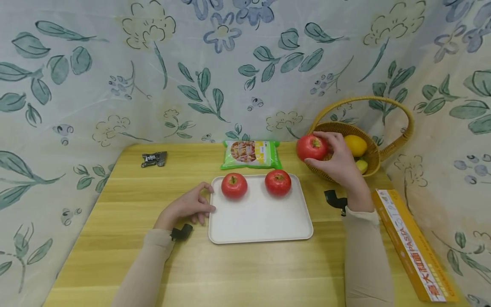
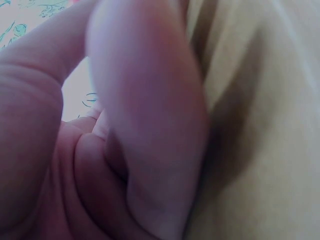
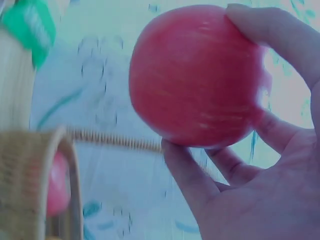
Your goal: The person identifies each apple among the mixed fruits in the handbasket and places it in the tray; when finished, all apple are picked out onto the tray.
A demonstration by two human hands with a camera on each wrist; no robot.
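My right hand [image 1: 337,160] grips a red apple [image 1: 312,147] between thumb and fingers, in front of the left rim of a wicker basket [image 1: 373,164]. The right wrist view shows the apple [image 3: 195,75] held up, apart from the basket [image 3: 30,175]. Two more apples lie on a white tray [image 1: 261,219]: a left apple [image 1: 234,186] and a right apple [image 1: 278,183]. My left hand [image 1: 188,204] is at the tray's left edge, fingers loosely bent, holding nothing that I can see. In the left wrist view its fingers [image 2: 150,110] fill much of the picture.
A yellow lemon [image 1: 355,146] sits in the basket, whose tall handle [image 1: 362,99] arches above. Behind the tray lies a green food packet [image 1: 251,154]; a small black packet [image 1: 154,159] is at the back left. A long orange pasta box [image 1: 414,245] lines the right edge.
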